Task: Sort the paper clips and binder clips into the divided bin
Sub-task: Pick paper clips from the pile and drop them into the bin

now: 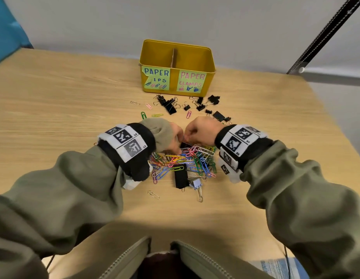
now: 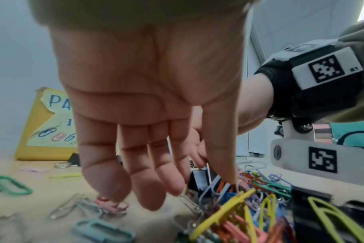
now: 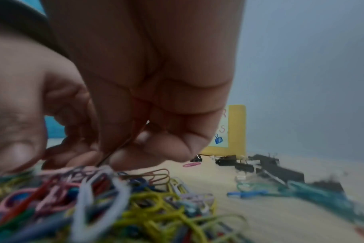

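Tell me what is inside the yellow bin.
The yellow bin shows a cardboard divider and bare upper inner walls. No clips are visible inside, but its front wall hides the floor of both compartments.

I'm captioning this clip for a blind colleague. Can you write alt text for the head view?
Both hands, left hand and right hand, meet over a pile of colourful paper clips on a wooden table. Beyond them lie black binder clips and a yellow divided bin.

Two handwritten green labels on the front of the yellow bin point(image 1: 176, 55): left label point(image 1: 156, 78), torn, reading "PAPER" and "IPS" in blue; right label point(image 1: 191, 81) reading "PAPER CLAMPS" in pink. Square coded markers on both wristbands, unreadable.
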The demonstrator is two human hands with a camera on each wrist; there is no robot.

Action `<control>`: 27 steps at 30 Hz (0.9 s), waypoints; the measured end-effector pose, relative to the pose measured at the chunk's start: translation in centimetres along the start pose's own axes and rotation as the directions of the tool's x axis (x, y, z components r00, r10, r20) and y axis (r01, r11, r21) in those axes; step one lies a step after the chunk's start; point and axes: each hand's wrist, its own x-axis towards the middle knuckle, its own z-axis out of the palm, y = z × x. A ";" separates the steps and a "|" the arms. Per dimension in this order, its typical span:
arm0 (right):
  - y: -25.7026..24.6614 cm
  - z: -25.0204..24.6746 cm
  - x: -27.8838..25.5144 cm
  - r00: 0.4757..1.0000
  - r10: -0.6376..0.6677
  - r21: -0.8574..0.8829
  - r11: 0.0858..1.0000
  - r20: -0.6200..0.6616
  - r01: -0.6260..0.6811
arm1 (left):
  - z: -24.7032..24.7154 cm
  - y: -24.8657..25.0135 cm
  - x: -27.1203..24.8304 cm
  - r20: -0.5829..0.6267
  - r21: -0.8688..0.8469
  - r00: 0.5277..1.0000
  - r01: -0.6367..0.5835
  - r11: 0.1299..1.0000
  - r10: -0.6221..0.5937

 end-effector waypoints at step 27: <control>0.0 -0.4 -0.4 0.997 0.040 0.075 0.996 0.073 -0.045 | 0.6 -0.4 -1.3 0.008 -0.019 0.997 -0.078 0.997 0.078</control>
